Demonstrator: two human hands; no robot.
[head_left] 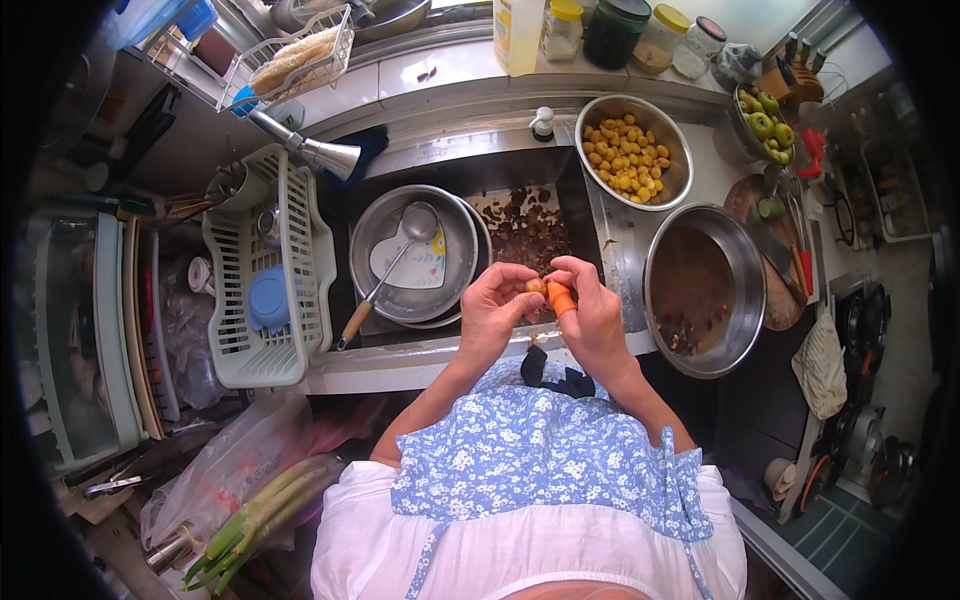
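In front of my apron, above the sink's near edge, both hands meet at a small yellow-brown chestnut (536,287). My left hand (500,300) is closed, pinching it between thumb and fingertips. From the other side my right hand (592,310) is closed against it with bent fingers. A bright orange sleeve-like piece (562,298) lies along the right thumb's end; whether it is a thumb cover or a tool's handle I cannot tell. Dark shell scraps (525,220) litter the sink beyond. At right, a steel bowl (655,362) contains brown water and dark bits; peeled chestnuts (625,160) fill another behind it.
Stacked steel bowls (365,225) in the sink's left half hold a heart-shaped dish (420,262) and a ladle (385,275). A white dish rack (305,330) stands left. Jars (615,32) line the back ledge. Cutting boards and a knife (768,245) lie far right.
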